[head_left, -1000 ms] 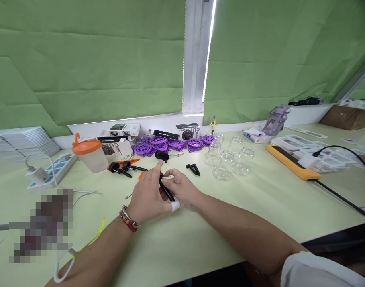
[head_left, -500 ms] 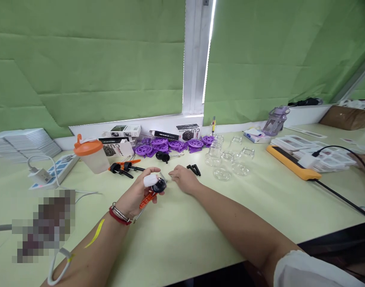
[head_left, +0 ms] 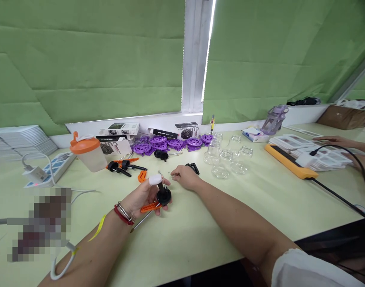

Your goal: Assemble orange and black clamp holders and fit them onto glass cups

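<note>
My left hand (head_left: 148, 195) is closed round a black round-based part (head_left: 163, 195) with an upright stem and an orange arm (head_left: 150, 207). A thin metal rod, perhaps a screwdriver (head_left: 141, 221), sticks out below the same hand. White wrapping covers the thumb tip. Just to the right, my right hand (head_left: 184, 176) rests low on the table with its fingertips pinched together. Tiny bits lie at those fingertips, too small to name. Beside its knuckles are small black pieces (head_left: 195, 168). An orange clip-like piece (head_left: 142, 176) lies behind my left hand.
Purple wheel-patterned parts (head_left: 158, 142) are piled at the back by printed boxes (head_left: 113, 147). Clear glass jars (head_left: 220, 171) stand right of centre. An orange-lidded cup (head_left: 91, 157) and power strip (head_left: 58, 171) are left; another person's hand (head_left: 334, 140) touches white cards (head_left: 320, 159) at right.
My left hand has turned the black part so its stem points up, exposing the orange clip-like piece on the table. My right fingers have drawn into a pinch. Another person's hand now reaches over the white cards.
</note>
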A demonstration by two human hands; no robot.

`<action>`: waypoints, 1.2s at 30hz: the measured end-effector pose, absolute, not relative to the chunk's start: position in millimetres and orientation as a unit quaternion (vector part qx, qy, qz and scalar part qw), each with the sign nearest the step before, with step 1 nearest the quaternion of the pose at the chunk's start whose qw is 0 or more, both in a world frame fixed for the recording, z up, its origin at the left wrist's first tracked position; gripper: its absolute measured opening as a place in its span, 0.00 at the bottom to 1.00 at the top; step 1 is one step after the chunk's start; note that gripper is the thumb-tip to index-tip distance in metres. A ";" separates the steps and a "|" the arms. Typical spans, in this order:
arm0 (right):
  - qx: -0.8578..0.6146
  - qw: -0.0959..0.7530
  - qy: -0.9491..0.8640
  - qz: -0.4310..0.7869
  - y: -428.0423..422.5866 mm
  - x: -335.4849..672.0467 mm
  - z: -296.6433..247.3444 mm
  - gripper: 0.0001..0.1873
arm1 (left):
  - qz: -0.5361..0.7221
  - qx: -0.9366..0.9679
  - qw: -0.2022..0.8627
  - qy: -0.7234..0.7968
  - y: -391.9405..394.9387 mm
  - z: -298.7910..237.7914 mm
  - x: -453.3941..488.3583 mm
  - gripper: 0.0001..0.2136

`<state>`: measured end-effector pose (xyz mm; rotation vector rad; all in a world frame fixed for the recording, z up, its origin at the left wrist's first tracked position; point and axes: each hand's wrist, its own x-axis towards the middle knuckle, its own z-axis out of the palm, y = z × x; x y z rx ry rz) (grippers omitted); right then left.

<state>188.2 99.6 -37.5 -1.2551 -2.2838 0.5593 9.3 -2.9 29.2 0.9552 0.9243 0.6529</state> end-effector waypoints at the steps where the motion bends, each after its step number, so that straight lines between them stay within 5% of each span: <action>1: -0.452 0.236 -0.835 0.207 99.6 188.6 -36.3 0.08 | 0.294 0.435 0.738 0.424 -2.3 27.7 9.7 0.24; 36: -0.472 0.112 -0.866 0.126 93.5 182.8 -28.7 0.08 | 0.264 0.428 0.743 0.441 10.7 18.4 6.2 0.28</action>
